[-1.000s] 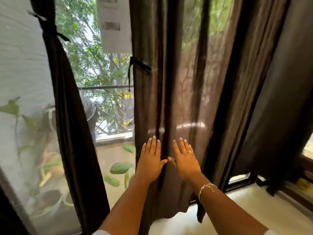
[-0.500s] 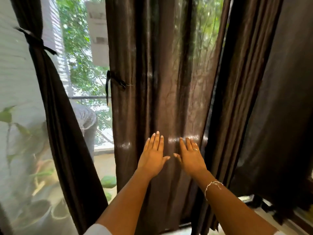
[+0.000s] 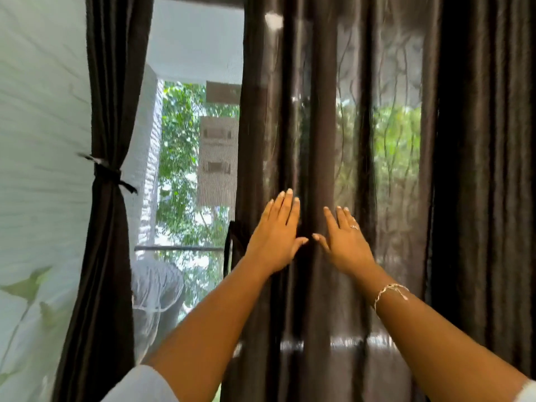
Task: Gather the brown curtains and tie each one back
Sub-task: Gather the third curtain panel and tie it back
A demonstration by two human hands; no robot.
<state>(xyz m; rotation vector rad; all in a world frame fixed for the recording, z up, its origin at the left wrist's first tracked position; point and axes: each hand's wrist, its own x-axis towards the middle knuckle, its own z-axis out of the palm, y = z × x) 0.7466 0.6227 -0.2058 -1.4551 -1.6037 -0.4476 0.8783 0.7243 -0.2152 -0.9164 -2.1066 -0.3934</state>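
Left hand (image 3: 275, 239) and right hand (image 3: 345, 245) pressing flat, fingers (image 3: 285, 204) straight, grasping nothing, on sheer glossy pleated brown curtain (image 3: 319, 126). Left curtain (image 3: 107, 256) hanging cinched by dark tie (image 3: 107, 172); foliage (image 3: 179, 126) showing behind.

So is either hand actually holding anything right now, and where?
Nothing is held. The left hand and right hand lie flat, fingers straight, against the middle curtain.

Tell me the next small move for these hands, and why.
Probably curl both hands around the middle curtain and draw its folds together. The left hand and right hand lie flat with straight fingers on it, and it hangs spread and untied, while the left curtain is already cinched by its tie.
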